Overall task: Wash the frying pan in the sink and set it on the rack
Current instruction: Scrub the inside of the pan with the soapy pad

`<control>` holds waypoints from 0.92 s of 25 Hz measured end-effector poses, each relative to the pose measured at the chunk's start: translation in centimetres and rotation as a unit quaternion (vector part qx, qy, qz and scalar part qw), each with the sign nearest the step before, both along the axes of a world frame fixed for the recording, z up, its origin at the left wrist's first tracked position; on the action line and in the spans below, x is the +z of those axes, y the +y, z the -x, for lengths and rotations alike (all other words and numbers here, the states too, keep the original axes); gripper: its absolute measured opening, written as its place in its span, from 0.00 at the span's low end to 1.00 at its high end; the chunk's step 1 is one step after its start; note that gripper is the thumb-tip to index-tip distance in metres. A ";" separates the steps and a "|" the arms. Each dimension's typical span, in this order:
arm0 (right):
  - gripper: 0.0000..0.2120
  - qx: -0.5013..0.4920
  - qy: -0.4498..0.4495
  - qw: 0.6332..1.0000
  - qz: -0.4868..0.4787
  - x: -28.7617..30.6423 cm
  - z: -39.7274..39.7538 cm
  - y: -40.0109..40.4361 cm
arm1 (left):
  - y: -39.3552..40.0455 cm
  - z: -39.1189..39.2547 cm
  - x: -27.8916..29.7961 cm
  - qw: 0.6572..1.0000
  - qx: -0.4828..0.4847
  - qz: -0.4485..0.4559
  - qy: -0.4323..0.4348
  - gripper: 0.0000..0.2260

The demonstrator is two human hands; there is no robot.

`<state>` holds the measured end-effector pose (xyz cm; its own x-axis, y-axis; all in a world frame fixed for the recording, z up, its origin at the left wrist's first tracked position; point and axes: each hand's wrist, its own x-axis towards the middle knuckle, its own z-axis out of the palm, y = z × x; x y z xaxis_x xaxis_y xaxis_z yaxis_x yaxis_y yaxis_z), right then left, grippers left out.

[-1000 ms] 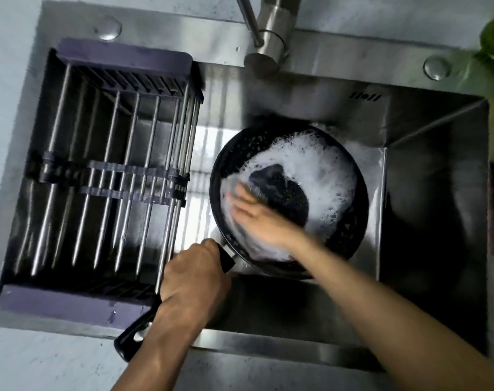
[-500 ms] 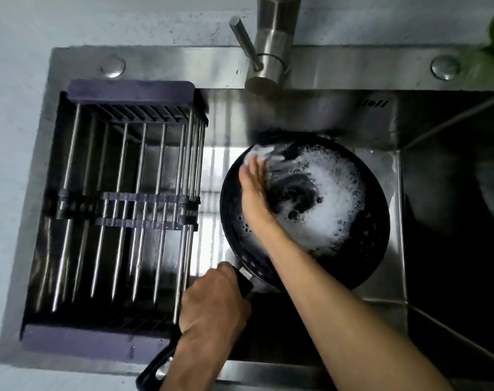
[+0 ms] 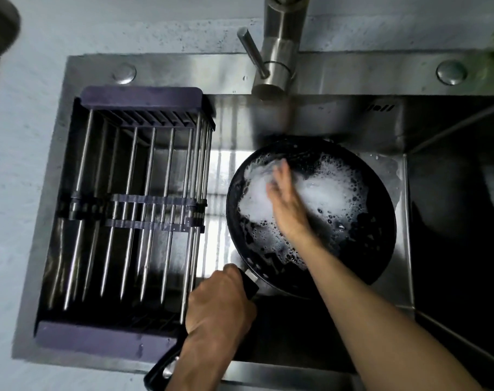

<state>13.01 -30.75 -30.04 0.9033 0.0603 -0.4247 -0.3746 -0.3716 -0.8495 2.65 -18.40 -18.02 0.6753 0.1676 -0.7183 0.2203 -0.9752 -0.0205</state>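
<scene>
Left hand (image 3: pixel 220 309) gripped the handle of the black round frying pan (image 3: pixel 375 221), fingers curled tight. Right hand (image 3: pixel 286 204) pressed inside among foam near the pan's left rim; its fingers were blurred, grip unclear.

Left hand (image 3: pixel 219 304) clenched, right hand (image 3: pixel 286 204) flat, fingers (image 3: pixel 281 172) extended

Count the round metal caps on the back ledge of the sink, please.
2. One cap sits on the ledge behind the rack, left of the tap. The other cap sits far to the right of the tap. None seems hidden.
</scene>
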 end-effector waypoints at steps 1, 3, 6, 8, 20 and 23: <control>0.29 -0.020 0.028 0.997 0.062 0.0 -1.3 -0.1 | 0.1 0.0 0.1 1.000 0.005 0.001 -0.002 0.15; 0.29 0.029 0.055 0.992 0.108 0.9 -1.9 1.4 | 0.1 0.0 0.2 1.000 0.009 0.003 -0.005 0.15; 0.29 0.267 0.055 0.962 0.026 2.3 5.1 0.7 | 0.1 -0.2 0.2 0.999 0.028 0.009 0.011 0.16; 0.29 0.403 0.106 0.905 0.091 3.1 7.2 -5.3 | 0.1 -0.5 0.5 0.999 0.036 0.009 0.024 0.17; 0.27 0.324 0.097 0.890 0.304 1.1 0.6 -8.4 | 0.1 0.0 -0.4 1.000 0.001 -0.014 -0.006 0.16; 0.20 0.293 0.044 0.934 0.197 2.0 0.5 -1.7 | 0.3 0.1 -0.8 1.000 0.023 -0.001 -0.006 0.15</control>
<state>12.50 -32.47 -28.02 0.7246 0.3573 -0.5893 -0.0699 -0.8126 -0.5787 2.53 -18.12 -18.84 0.6755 0.1999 -0.7098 0.2654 -0.9640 -0.0189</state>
